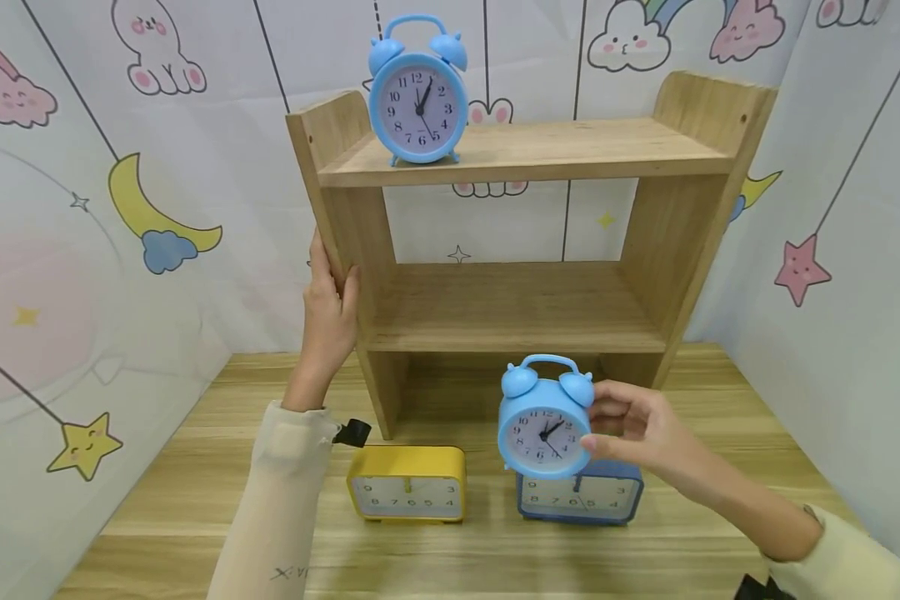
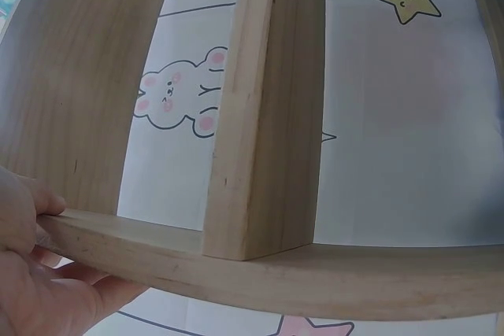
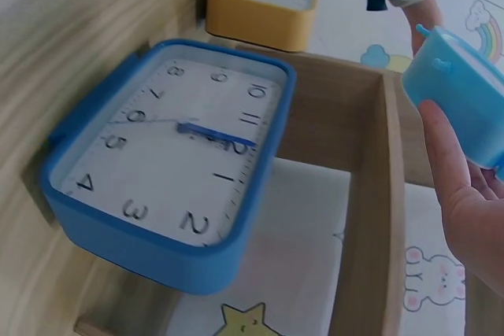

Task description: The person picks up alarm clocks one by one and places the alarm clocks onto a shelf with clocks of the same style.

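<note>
My left hand (image 1: 330,321) grips the left side panel of a wooden shelf (image 1: 525,154); in the left wrist view the hand (image 2: 47,289) has its thumb and fingers on opposite sides of the panel's edge. With my right hand (image 1: 641,425) I hold a light blue twin-bell alarm clock (image 1: 543,437) by its right side, thumb at the front. It is held up before the shelf's lower opening, dial facing me, partly hiding a dark blue rectangular clock (image 1: 577,500) on the table. A matching light blue alarm clock (image 1: 418,108) stands upright at the left of the top board.
A yellow rectangular clock (image 1: 408,492) stands on the wood-grain table (image 1: 210,467), left of the dark blue one. Behind the shelf and at both sides hangs a white cloth (image 1: 67,275) printed with stars, clouds and animals. The shelf's middle board (image 1: 510,308) lies below the top one.
</note>
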A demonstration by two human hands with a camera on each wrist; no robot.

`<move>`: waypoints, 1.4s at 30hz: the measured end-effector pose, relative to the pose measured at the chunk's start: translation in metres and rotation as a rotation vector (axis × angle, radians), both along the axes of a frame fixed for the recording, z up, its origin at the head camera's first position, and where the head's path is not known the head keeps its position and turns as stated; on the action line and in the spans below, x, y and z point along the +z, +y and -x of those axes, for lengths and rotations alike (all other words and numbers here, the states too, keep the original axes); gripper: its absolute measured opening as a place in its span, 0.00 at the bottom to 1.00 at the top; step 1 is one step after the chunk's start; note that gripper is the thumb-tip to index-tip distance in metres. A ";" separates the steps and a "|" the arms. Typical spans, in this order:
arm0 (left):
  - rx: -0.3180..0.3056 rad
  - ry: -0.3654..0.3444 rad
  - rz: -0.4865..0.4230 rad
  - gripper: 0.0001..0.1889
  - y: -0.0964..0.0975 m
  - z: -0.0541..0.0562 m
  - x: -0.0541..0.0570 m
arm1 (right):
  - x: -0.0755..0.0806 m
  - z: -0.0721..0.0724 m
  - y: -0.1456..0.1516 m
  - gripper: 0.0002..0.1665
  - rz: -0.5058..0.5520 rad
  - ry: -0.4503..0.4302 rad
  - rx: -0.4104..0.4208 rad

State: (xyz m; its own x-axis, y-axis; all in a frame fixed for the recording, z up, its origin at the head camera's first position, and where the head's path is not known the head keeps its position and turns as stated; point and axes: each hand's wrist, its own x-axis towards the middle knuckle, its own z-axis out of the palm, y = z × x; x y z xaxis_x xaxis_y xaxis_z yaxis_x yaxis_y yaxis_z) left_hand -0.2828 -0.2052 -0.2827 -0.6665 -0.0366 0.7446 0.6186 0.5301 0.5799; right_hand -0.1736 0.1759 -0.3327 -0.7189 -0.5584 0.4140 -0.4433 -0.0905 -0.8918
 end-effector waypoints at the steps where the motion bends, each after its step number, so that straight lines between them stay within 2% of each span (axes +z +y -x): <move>1: -0.001 -0.001 0.000 0.35 0.000 0.000 0.000 | 0.003 0.001 0.001 0.22 0.005 -0.003 -0.004; 11: 0.014 -0.006 0.001 0.34 0.000 -0.002 -0.001 | 0.035 0.009 0.011 0.27 0.010 0.044 -0.098; 20: 0.013 -0.004 -0.002 0.34 0.000 -0.002 0.000 | 0.061 0.016 0.015 0.23 -0.041 0.069 -0.165; 24: 0.010 -0.004 -0.004 0.34 0.000 -0.002 0.001 | 0.073 0.020 0.016 0.24 -0.002 0.097 -0.166; 33: 0.001 0.002 -0.002 0.34 0.000 -0.002 0.002 | 0.104 0.024 0.020 0.25 0.060 0.100 -0.145; 42: -0.004 0.005 -0.002 0.34 0.001 -0.002 0.001 | 0.123 0.028 0.022 0.25 0.095 0.095 -0.139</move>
State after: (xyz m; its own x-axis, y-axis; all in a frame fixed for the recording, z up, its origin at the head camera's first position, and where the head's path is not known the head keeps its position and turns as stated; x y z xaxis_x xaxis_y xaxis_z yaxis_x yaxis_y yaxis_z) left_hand -0.2808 -0.2047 -0.2818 -0.6633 -0.0352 0.7475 0.6236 0.5262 0.5781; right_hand -0.2016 0.1981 -0.2099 -0.7416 -0.4114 0.5299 -0.5391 -0.1045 -0.8357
